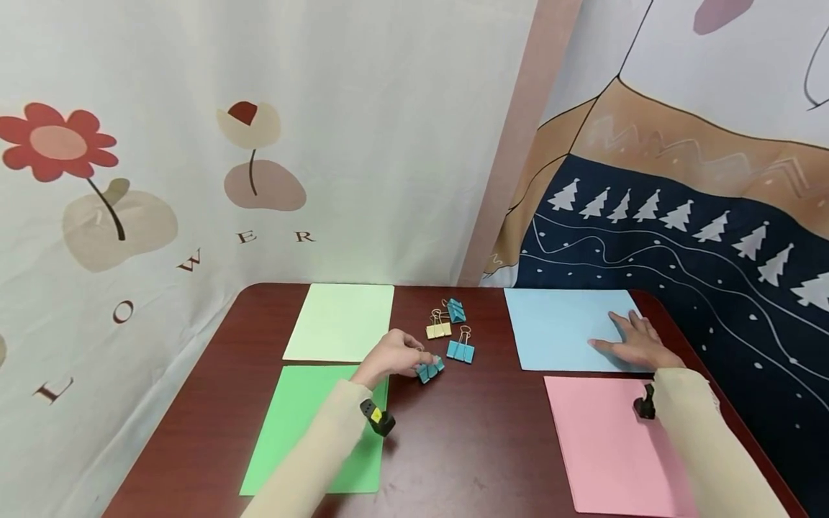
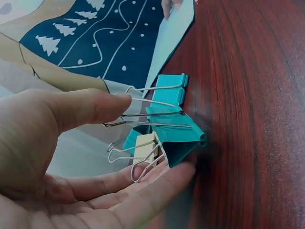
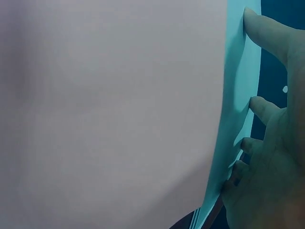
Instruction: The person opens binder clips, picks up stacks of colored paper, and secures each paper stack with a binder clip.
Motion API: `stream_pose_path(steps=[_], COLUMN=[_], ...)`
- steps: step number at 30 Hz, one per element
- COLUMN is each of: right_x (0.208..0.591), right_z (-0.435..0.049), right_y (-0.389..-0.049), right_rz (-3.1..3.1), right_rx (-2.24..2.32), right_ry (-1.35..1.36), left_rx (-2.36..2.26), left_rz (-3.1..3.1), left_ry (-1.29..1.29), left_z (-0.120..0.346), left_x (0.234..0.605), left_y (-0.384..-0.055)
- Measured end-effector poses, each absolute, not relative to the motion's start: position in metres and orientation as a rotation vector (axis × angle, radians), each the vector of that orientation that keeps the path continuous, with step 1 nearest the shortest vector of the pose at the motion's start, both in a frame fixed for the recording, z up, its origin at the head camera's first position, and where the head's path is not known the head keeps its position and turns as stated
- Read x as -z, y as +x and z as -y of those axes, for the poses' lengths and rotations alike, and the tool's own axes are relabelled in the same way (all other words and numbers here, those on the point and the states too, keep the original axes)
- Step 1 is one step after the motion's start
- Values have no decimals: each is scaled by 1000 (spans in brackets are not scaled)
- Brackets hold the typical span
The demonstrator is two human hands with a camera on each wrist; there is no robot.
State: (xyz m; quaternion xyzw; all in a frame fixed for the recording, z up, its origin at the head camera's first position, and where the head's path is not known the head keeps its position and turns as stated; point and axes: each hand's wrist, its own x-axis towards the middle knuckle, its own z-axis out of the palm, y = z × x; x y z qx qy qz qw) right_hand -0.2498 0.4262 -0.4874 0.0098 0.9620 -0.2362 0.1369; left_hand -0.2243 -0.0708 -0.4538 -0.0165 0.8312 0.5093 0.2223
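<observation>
My left hand [image 1: 395,351] is at a blue binder clip [image 1: 430,370] beside the green sheet's far right corner. In the left wrist view, its thumb and fingers close around this binder clip [image 2: 180,139], thumb at the wire handles and fingertips against the body. Just beyond lie two more blue binder clips [image 1: 460,351] and a yellow binder clip [image 1: 438,330], handles up or tilted. Over on the right, my right hand [image 1: 637,345] rests its spread fingertips on the light blue sheet [image 1: 557,324], holding nothing.
A pale green sheet [image 1: 340,316] lies at the back left, with a bright green sheet [image 1: 291,417] in front of it. Below my right forearm is a pink sheet [image 1: 609,460]. Printed curtains stand behind the dark wooden table [image 1: 473,446].
</observation>
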Motion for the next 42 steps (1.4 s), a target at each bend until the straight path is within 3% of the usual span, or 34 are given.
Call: stream_pose_path(steps=[18, 25, 34, 42], right_x=[489, 488, 477, 461], right_z=[-428, -431, -433, -431], right_y=[-256, -257, -259, -265], right_rz=[-2842, -2975, -2907, -2755], right_rx=[702, 711, 534, 545], right_ry=[93, 240, 680, 691], left_rx=[-1672, -1847, -2028, -2143], left_rz=[-2600, -2555, -2395, -2263], left_ry=[-54, -108, -236, -251], left_z=[71, 70, 69, 71], left_x=[465, 470, 470, 471], left_y=[-216, -211, -207, -207])
